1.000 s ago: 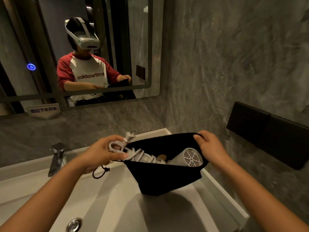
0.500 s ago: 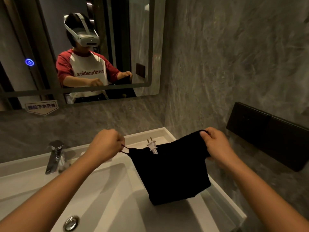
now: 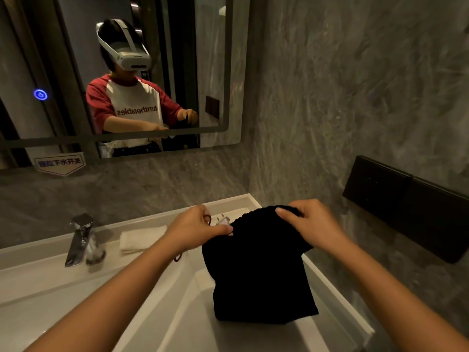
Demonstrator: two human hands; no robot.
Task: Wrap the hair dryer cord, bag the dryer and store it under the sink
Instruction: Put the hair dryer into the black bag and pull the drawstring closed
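Observation:
A black drawstring bag (image 3: 258, 275) hangs over the right part of the white sink (image 3: 106, 295), its mouth gathered nearly shut. The hair dryer is hidden inside it. Only the white plug (image 3: 223, 221) pokes out at the bag's top left. My left hand (image 3: 195, 228) pinches the bag's left top edge and the dark drawstring (image 3: 206, 219) beside the plug. My right hand (image 3: 307, 224) grips the bunched right top edge of the bag.
A chrome tap (image 3: 78, 240) stands at the sink's back left, a folded white towel (image 3: 139, 240) lies on the ledge behind it. A mirror (image 3: 223, 72) hangs above. Black wall panels (image 3: 411, 209) sit on the grey wall to the right.
The bag was open with the dryer and coiled cord showing. Both hands have drawn its mouth together, so the dryer is now covered and only the plug sticks out.

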